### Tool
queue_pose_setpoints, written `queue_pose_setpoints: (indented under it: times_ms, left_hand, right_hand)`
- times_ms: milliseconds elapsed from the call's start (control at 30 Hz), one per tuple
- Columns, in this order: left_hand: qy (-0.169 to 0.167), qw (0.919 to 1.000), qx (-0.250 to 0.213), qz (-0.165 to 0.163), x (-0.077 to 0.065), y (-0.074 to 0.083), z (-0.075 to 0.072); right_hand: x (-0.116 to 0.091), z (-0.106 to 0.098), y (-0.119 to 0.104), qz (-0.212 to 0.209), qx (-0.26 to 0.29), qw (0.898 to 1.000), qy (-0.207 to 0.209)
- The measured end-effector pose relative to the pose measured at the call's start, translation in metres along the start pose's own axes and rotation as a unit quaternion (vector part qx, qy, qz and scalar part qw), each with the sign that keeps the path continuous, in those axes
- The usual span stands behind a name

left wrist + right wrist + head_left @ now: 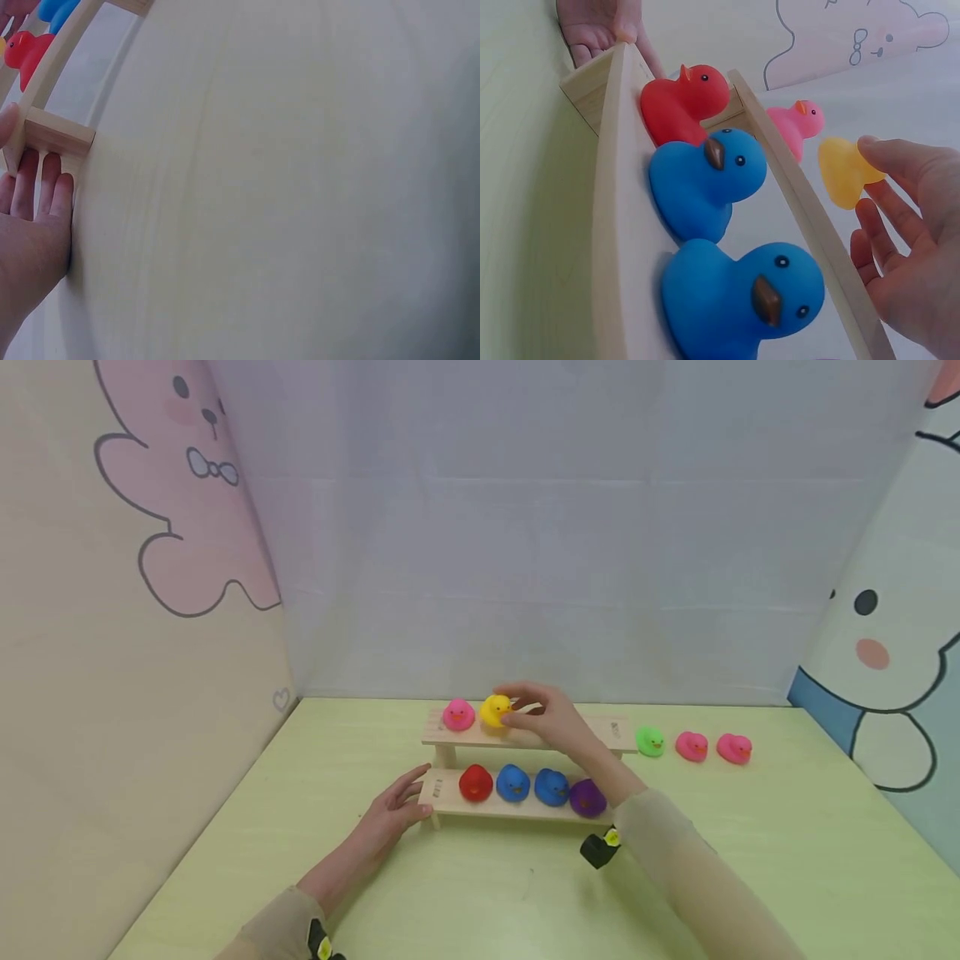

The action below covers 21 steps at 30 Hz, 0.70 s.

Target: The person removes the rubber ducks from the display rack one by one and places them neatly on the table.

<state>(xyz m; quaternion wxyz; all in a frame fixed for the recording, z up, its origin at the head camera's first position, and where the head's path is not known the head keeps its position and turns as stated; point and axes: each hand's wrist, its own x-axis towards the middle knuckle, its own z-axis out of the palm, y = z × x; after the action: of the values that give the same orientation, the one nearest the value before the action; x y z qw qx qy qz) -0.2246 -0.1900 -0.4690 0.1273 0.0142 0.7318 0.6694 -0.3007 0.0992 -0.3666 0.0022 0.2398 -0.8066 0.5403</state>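
My right hand (551,720) pinches a yellow rubber duck (495,711) between thumb and fingers at the upper tier of a small wooden stand (382,737). On that tier, left of the yellow duck, sits a pink duck (458,715). The lower tier carries a red duck (476,783), two blue ducks (697,184) and a purple duck (587,798). At the lower tier's left end, my left hand (390,817) holds the corner, thumb at the front edge and fingers around the end by the leg (60,133).
Right of the stand, a green duck (650,742) and two pink ducks (692,746) sit in a row on the pale yellow-green table (480,893). Cloth walls (480,543) with cartoon animals enclose the table at the back and sides.
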Motion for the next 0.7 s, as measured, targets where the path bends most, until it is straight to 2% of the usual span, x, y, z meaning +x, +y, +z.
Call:
queue_pose_setpoints:
  times_ms: [133, 367, 700]
  left_hand:
    - [-0.004, 1.0, -0.002, 0.007, 0.0, -0.001, 0.0]
    - [0.0, 0.9999, -0.01, 0.004, 0.003, 0.0, 0.001]
    - [-0.004, 0.9999, -0.011, 0.0, 0.001, -0.001, 0.0]
  right_hand:
    - [-0.002, -0.008, -0.005, 0.007, -0.007, 1.0, 0.016]
    - [-0.01, -0.022, -0.015, -0.006, -0.013, 0.999, 0.041]
    - [-0.027, -0.035, -0.019, -0.028, -0.027, 0.995, 0.09]
